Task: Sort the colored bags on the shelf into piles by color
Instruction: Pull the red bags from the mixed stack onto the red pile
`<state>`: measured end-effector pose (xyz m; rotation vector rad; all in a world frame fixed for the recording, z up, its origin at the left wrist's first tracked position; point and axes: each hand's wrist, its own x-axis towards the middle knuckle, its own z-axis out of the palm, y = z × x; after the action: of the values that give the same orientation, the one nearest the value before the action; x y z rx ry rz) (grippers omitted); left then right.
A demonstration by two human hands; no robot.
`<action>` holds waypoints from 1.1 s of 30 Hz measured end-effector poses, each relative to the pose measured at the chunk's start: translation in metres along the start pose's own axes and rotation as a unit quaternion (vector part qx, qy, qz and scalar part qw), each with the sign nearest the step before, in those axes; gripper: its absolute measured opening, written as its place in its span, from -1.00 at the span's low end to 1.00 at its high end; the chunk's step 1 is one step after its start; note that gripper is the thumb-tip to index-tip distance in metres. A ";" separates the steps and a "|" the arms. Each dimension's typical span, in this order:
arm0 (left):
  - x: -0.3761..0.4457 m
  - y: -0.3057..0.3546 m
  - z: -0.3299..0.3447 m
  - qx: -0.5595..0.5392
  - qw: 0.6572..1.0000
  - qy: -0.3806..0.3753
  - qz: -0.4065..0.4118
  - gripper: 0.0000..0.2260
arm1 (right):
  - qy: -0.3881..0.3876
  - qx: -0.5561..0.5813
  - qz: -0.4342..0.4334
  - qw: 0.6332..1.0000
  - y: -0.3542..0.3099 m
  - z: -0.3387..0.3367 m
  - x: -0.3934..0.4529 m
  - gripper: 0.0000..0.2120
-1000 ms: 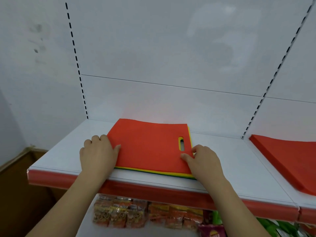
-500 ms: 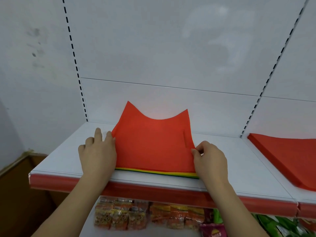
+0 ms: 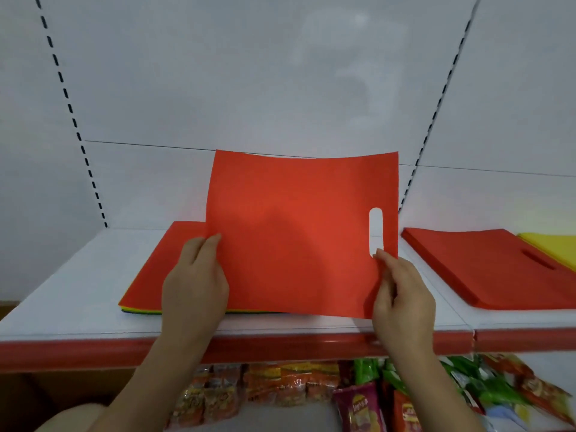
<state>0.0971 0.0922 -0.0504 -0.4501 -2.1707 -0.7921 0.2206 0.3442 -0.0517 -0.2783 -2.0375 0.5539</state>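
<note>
held up above the shelf (image 3: 78,294): a red bag (image 3: 299,232), thin matte non-woven sheet, rectangular, top edge bowed slightly, an oblong die-cut handle slot near its right edge. pinched at the left edge by the left hand (image 3: 194,285), thumb on the near face, fingers behind. pinched at the lower right corner by the right hand (image 3: 402,294), thumb and fingertips curled round the edge just below the slot. lifted clear of the mixed stack (image 3: 156,269) lying flat beneath, red on top, with thin yellow, green and dark layers showing along the near edge.

off to the right, well apart: a thick red pile (image 3: 480,266), flat, square-cornered, handle slot visible near its right side; just beyond it, partly cut off by the frame, a yellow pile (image 3: 554,247).

smooth white metal shelf board, glossy red strip (image 3: 280,347) along the near lip, white back panels with slotted uprights (image 3: 78,132). bare white board left of the stack and between stack and red pile.

below, crinkly foil snack packets (image 3: 280,385) in orange, green and purple; one purple pack appears to read "lay's", other print too blurred to read.
</note>
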 end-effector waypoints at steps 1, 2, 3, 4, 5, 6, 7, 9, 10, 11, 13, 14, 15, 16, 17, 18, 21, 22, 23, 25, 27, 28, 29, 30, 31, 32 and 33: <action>-0.002 0.009 0.003 -0.012 1.000 -0.006 0.002 -0.65 | 0.003 -0.002 0.010 1.000 0.005 -0.007 -0.001 -0.64; -0.004 0.018 0.007 -0.025 1.000 -0.011 0.002 -0.66 | 0.007 -0.001 0.020 1.000 0.010 -0.014 -0.003 -0.63; -0.006 0.027 0.010 -0.038 0.999 -0.012 0.003 -0.66 | 0.011 0.000 0.027 1.000 0.014 -0.022 -0.004 -0.61; -0.008 0.037 0.013 -0.047 0.999 -0.012 0.006 -0.66 | 0.014 -0.001 0.036 0.999 0.020 -0.029 -0.005 -0.60; -0.010 0.046 0.016 -0.056 0.998 -0.013 0.010 -0.66 | 0.018 -0.006 0.043 0.999 0.025 -0.037 -0.006 -0.60; -0.012 0.055 0.021 -0.065 0.998 -0.013 0.016 -0.67 | 0.023 -0.010 0.048 0.999 0.031 -0.045 -0.007 -0.59; -0.013 0.063 0.026 -0.072 0.997 -0.015 0.022 -0.68 | 0.028 -0.014 0.051 0.998 0.036 -0.054 -0.008 -0.56; -0.016 0.082 0.035 -0.081 0.996 -0.023 0.033 -0.68 | 0.039 -0.018 0.057 0.997 0.048 -0.072 -0.008 -0.51; -0.017 0.093 0.040 -0.086 0.995 -0.029 0.038 -0.67 | 0.047 -0.022 0.057 0.997 0.055 -0.081 -0.008 -0.50; -0.018 0.105 0.044 -0.092 0.994 -0.035 0.042 -0.67 | 0.054 -0.027 0.056 0.997 0.063 -0.089 -0.007 -0.51; -0.022 0.129 0.053 -0.104 0.992 -0.045 0.047 -0.68 | 0.070 -0.041 0.060 0.995 0.083 -0.106 -0.005 -0.55; -0.023 0.142 0.058 -0.110 0.992 -0.048 0.048 -0.68 | 0.077 -0.045 0.067 0.994 0.095 -0.114 -0.004 -0.57; -0.025 0.156 0.064 -0.116 0.991 -0.050 0.049 -0.69 | 0.083 -0.048 0.074 0.993 0.107 -0.123 -0.003 -0.58; -0.027 0.169 0.070 -0.121 0.990 -0.050 0.051 -0.70 | 0.090 -0.053 0.079 0.991 0.120 -0.131 -0.002 -0.59; -0.029 0.183 0.077 -0.124 0.990 -0.049 0.052 -0.71 | 0.097 -0.056 0.083 0.990 0.132 -0.141 0.000 -0.61; -0.032 0.197 0.084 -0.126 0.989 -0.048 0.052 -0.71 | 0.103 -0.057 0.085 0.990 0.145 -0.150 0.002 -0.63; -0.042 0.243 0.105 -0.135 0.988 -0.058 0.037 -0.71 | 0.115 -0.051 0.093 0.988 0.187 -0.178 0.011 -0.69; -0.046 0.259 0.112 -0.135 0.988 -0.064 0.027 -0.71 | 0.117 -0.048 0.098 0.987 0.201 -0.188 0.016 -0.70; -0.050 0.275 0.119 -0.133 0.989 -0.068 0.018 -0.71 | 0.119 -0.044 0.100 0.987 0.215 -0.198 0.021 -0.71; -0.057 0.306 0.132 -0.127 0.990 -0.068 0.009 -0.71 | 0.119 -0.037 0.101 0.987 0.242 -0.215 0.031 -0.72; -0.063 0.333 0.147 -0.120 0.990 -0.069 -0.004 -0.70 | 0.111 -0.024 0.104 0.988 0.269 -0.230 0.042 -0.73; -0.066 0.344 0.153 -0.116 0.991 -0.070 -0.011 -0.70 | 0.106 -0.019 0.107 0.988 0.281 -0.235 0.048 -0.73; -0.068 0.354 0.159 -0.111 0.991 -0.072 -0.016 -0.69 | 0.099 -0.017 0.110 0.989 0.292 -0.240 0.053 -0.73; -0.069 0.364 0.165 -0.103 0.992 -0.073 -0.016 -0.69 | 0.093 -0.019 0.111 0.989 0.303 -0.245 0.059 -0.73; -0.070 0.371 0.170 -0.092 0.993 -0.074 -0.013 -0.68 | 0.086 -0.027 0.105 0.990 0.313 -0.248 0.065 -0.73; -0.070 0.377 0.176 -0.078 0.994 -0.077 -0.009 -0.66 | 0.077 -0.037 0.096 0.992 0.322 -0.250 0.072 -0.72; -0.070 0.382 0.180 -0.061 0.995 -0.082 -0.007 -0.65 | 0.066 -0.043 0.088 0.993 0.330 -0.252 0.078 -0.71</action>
<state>0.2501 0.4925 -0.0457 -0.5815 -2.2866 -0.9285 0.3893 0.7319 -0.0469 -0.5370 -1.9228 0.5411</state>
